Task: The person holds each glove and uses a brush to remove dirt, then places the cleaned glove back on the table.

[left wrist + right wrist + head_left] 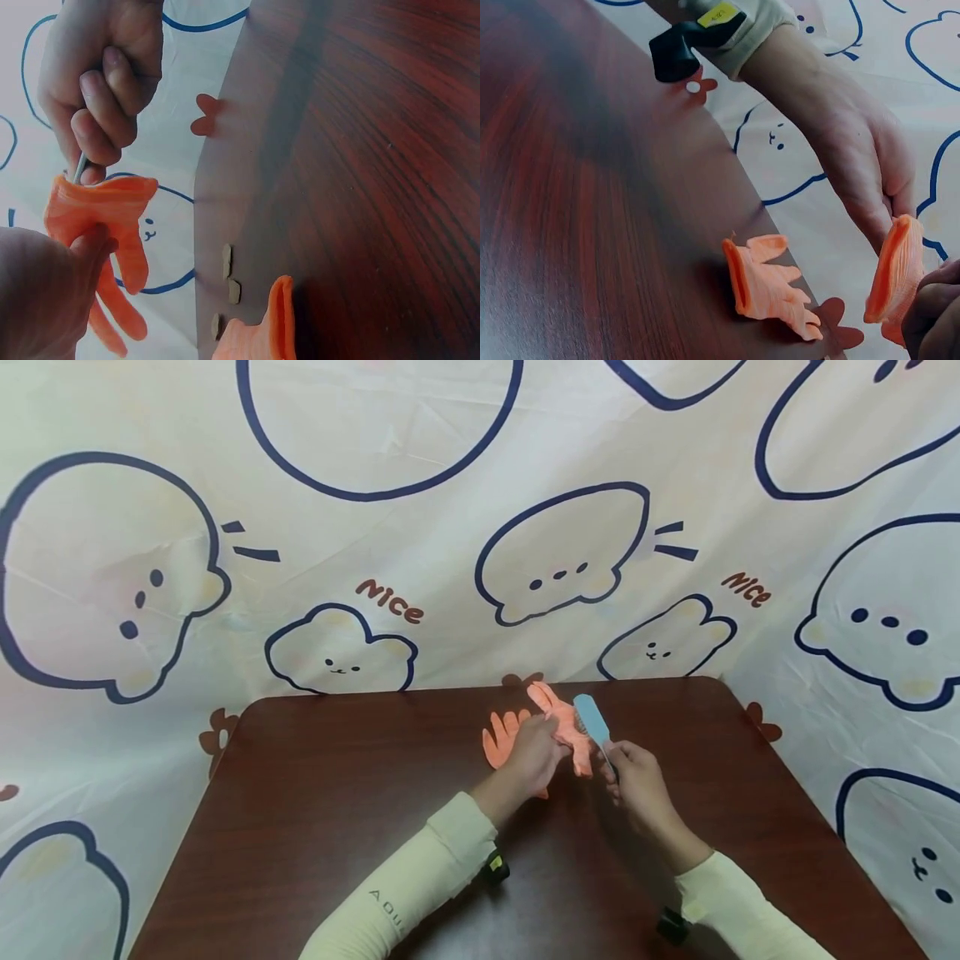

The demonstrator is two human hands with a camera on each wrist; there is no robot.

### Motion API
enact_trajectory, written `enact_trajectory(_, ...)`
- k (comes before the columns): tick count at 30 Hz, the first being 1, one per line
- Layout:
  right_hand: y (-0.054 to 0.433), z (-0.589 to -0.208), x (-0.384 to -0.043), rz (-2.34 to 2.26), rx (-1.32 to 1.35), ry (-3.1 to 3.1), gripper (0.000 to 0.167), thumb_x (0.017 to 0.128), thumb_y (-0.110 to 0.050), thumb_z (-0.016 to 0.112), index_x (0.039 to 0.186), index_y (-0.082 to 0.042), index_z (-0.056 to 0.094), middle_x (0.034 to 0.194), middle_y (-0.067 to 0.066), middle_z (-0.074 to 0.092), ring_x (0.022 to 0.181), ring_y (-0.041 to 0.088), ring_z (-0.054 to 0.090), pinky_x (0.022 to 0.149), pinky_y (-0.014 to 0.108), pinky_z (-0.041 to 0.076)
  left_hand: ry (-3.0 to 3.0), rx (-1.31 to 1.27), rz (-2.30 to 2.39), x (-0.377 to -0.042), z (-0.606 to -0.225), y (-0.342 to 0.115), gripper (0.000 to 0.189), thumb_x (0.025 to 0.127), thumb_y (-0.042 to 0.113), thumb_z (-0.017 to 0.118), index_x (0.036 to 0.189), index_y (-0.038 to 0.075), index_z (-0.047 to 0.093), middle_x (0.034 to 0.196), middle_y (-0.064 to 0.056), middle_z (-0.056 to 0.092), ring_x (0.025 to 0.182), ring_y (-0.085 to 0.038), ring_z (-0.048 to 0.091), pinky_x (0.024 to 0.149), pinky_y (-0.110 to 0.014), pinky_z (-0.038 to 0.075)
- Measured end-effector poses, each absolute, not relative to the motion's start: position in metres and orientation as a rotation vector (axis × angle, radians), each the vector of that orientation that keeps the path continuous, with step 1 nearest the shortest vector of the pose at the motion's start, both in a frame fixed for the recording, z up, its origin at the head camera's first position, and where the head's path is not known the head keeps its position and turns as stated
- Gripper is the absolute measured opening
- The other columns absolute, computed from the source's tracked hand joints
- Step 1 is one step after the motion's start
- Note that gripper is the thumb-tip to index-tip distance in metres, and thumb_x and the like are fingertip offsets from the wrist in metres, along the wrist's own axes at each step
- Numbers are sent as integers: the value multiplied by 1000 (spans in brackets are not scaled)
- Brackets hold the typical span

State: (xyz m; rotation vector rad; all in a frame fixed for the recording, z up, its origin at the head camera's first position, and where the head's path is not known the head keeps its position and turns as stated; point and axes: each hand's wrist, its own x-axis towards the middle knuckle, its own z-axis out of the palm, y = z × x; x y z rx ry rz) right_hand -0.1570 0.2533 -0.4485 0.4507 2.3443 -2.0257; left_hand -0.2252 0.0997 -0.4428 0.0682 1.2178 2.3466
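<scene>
Near the back edge of the table, my left hand (534, 750) pinches an orange knit glove (576, 745), its thumb lying across the glove in the left wrist view. My right hand (637, 777) grips the thin handle of a light blue brush (592, 718), whose bristled side faces the glove and appears to touch it. In the left wrist view the handle runs down beside the cuff of the held glove (124, 201); the brush head is hidden there. A second orange glove (769, 285) lies on the table beside the left hand, partly covered by it in the head view.
The dark brown wooden table (337, 810) has rounded back corners. A white cloth (442, 552) with blue cartoon outlines hangs around its back and sides. Small tan pieces (227, 261) show near the table edge in the left wrist view. Dark wrist cameras (495, 866) sit at both cuffs.
</scene>
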Motion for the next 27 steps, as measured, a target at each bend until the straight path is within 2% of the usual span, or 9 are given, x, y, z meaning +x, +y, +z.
enact_trajectory(5,265,-449,-158,-2000,497,2380,39,112,-32,39,114,6,51,68,-4,45,51,7,39,44,24,35,1210,44,2366,-226,-449,103,63,111,10,29,160,-5,-7,171,-19,-8,158,-39,7,123,-64,18)
enact_trajectory(7,270,-448,-157,-1994,515,2397,40,112,-33,36,117,4,49,70,-5,44,52,5,39,44,25,35,1221,36,2363,-225,-452,104,63,111,8,29,160,-4,-9,171,-18,-14,158,-40,1,123,-65,16)
enact_trajectory(10,275,-446,-155,-1992,507,2413,41,112,-36,34,120,2,47,73,-5,43,52,5,37,44,26,34,1248,25,2357,-225,-453,104,63,111,8,29,160,-5,-9,171,-18,-13,158,-39,-2,122,-66,15)
enact_trajectory(14,271,-445,-155,-2005,455,2412,42,112,-36,36,119,3,48,72,-4,43,52,6,38,44,26,34,1244,37,2356,-226,-455,105,64,111,10,30,160,-4,-8,171,-18,-11,158,-39,2,123,-65,16)
enact_trajectory(19,261,-451,-156,-1977,413,2383,43,111,-35,40,116,6,51,68,-3,44,50,9,39,44,25,34,1245,67,2340,-226,-456,108,61,112,13,31,161,-4,-1,171,-19,2,157,-36,16,123,-63,20)
enact_trajectory(27,267,-455,-160,-1951,445,2401,40,111,-33,42,112,6,52,67,-3,44,51,8,38,44,25,34,1240,44,2372,-227,-457,108,64,111,10,32,161,-4,-5,171,-21,-2,157,-39,13,122,-63,22)
